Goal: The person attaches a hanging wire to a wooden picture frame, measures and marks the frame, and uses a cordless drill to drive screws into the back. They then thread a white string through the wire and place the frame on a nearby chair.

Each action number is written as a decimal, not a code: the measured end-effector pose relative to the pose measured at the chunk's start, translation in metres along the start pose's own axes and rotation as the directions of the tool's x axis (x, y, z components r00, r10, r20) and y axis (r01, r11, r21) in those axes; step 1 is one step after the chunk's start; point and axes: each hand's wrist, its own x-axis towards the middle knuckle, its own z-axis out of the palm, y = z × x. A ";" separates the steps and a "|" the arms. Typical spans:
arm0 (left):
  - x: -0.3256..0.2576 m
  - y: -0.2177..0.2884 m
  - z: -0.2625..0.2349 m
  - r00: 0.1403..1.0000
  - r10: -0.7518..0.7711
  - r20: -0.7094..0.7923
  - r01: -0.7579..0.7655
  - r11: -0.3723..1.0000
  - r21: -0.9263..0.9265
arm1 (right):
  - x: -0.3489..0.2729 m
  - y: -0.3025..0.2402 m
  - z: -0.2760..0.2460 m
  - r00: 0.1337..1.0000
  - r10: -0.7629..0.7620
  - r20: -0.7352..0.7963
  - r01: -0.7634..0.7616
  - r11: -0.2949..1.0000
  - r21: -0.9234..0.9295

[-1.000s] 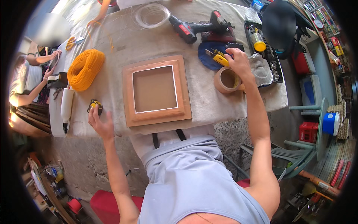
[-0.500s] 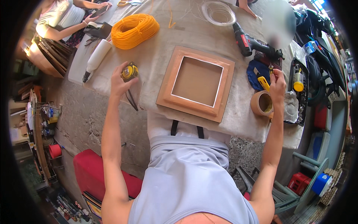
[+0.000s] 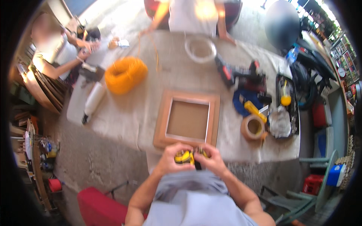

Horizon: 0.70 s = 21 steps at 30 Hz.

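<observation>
My left hand is closed around a yellow-and-black tape measure, just in front of my waist at the table's near edge. Close beside it, my right hand pinches a small yellow-and-dark piece; blur hides what it is. The fingers of both hands almost meet. Right beyond them lies a square wooden frame, with a white inner edge around a brown panel.
Coiled orange rope and a white bottle lie left. Rightward are a cordless drill, yellow cutter, tape roll and black tray. Clear tubing lies far back. People stand at the left and far sides.
Both hands have come from opposite sides to meet before my waist, the left bringing the tape measure. The view has tilted up, showing more of the person across the table.
</observation>
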 end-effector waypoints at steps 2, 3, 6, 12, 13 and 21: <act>0.005 -0.003 0.001 0.999 -0.005 0.038 0.005 1.000 -0.021 | -0.002 0.002 -0.008 0.996 0.091 -0.012 -0.090 0.994 0.057; 0.005 0.001 0.000 0.998 -0.043 0.041 0.043 0.999 -0.003 | -0.006 -0.006 -0.007 0.985 0.171 0.015 -0.171 0.981 0.086; 0.004 0.009 0.001 0.990 -0.124 0.058 0.122 0.992 0.037 | -0.006 -0.001 -0.004 0.995 0.095 -0.011 -0.091 0.980 0.175; 0.010 0.005 -0.009 0.986 -0.154 0.061 0.142 0.976 0.167 | -0.003 -0.007 -0.013 0.990 0.137 -0.011 -0.133 0.972 0.194; 0.006 0.004 -0.012 0.985 -0.166 0.040 0.154 0.966 0.206 | -0.006 -0.006 -0.018 0.988 0.154 -0.028 -0.148 0.976 0.160; -0.011 -0.006 -0.078 0.937 -0.245 -0.249 0.319 0.890 0.326 | -0.014 0.007 -0.050 0.936 -0.204 -0.288 0.000 0.816 -0.579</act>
